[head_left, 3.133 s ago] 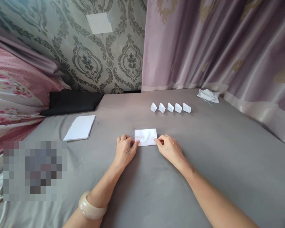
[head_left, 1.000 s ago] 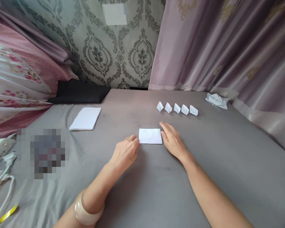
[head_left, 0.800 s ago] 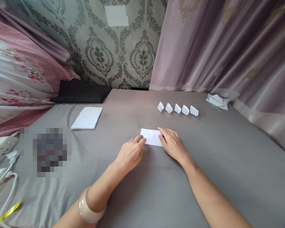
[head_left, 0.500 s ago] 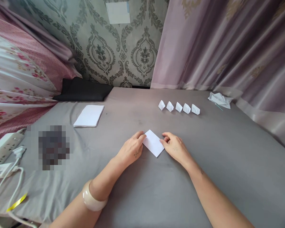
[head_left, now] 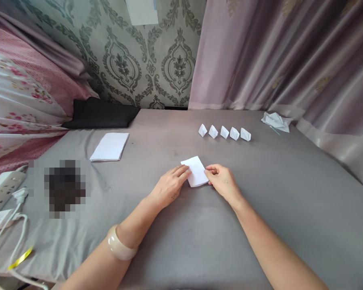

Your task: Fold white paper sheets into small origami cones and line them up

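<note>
A small folded sheet of white paper (head_left: pixel 197 171) is between my two hands, close to the grey cloth surface. My left hand (head_left: pixel 171 186) lies over its left edge, fingers together on top and the thumb hidden. On the right edge, the thumb and fingers of my right hand (head_left: pixel 223 180) pinch the paper. Beyond it stands a row of several small folded white paper shapes (head_left: pixel 224 132).
A stack of white paper (head_left: pixel 110 146) lies at the left, near a black folded cloth (head_left: pixel 101 114). Crumpled white papers (head_left: pixel 276 121) lie at the far right. Power strips (head_left: pixel 4 189) with cords and a blurred dark patch (head_left: pixel 65 187) occupy the left side.
The paper has turned from a diamond-like angle to a squarer one. My left fingers have moved further over its top, while my right hand keeps its pinch on the right edge.
</note>
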A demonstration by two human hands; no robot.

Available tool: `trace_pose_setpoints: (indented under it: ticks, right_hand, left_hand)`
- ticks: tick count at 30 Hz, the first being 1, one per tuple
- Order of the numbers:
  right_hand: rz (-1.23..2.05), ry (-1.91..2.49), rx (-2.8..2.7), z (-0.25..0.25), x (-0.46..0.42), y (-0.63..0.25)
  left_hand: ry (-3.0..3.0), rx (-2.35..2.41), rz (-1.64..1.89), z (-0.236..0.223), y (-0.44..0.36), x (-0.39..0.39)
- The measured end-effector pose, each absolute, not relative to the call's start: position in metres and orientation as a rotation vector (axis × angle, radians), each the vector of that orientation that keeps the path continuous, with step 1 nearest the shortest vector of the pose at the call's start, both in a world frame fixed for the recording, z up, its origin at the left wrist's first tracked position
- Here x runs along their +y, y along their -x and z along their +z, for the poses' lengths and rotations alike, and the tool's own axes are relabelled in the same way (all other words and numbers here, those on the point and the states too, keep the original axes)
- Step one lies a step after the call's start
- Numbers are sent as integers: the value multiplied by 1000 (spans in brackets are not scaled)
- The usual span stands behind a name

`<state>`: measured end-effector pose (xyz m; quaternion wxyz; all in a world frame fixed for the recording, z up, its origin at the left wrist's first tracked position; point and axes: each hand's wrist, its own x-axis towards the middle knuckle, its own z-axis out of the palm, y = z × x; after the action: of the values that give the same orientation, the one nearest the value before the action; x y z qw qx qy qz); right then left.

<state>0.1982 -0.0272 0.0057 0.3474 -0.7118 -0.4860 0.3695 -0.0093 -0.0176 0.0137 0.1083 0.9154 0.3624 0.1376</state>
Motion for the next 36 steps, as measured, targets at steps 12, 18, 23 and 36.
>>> trace_pose_setpoints:
  ticks: [12,18,23,36]
  right_hand:
    - [730,1735,-1438,12,-31,-195]
    - [391,1488,-1991,15,-34,-205]
    - [235,1349,-2158,7,-31,-203]
    - [92,1387,-2500,5,-39,-205]
  left_hand:
    - [-2678,1056,508,-3,5,-5]
    - [-2423,1042,705,-1,8,-2]
    - [-2394,1036,818,-3,6,-1]
    - [-2819,1082,520,4,5,-8]
